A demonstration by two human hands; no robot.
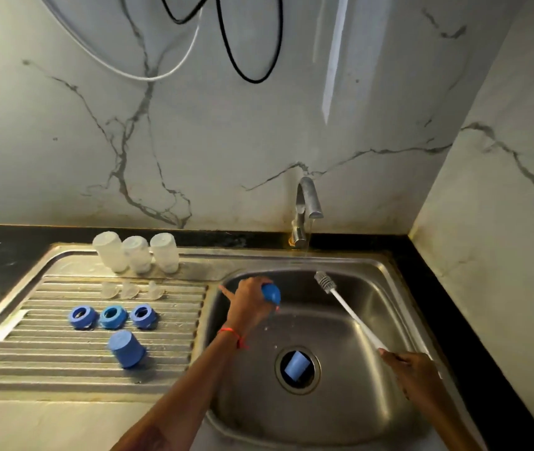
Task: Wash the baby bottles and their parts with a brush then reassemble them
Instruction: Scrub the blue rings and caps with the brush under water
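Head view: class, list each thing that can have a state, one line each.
Tap: running.
Left hand: gripping a blue cap.
Right hand: holding the brush by its handle.
Bottles: standing, no caps on.
Rings: loose on the drainboard.
Cap on drainboard: closed end up.
Cap in drain: lying on its side.

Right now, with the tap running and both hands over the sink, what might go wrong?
The loose cap on the drain could block it while the tap runs.
The blue cap gripped by the left hand could slip into the sink.
The brush in the right hand could flick water about.
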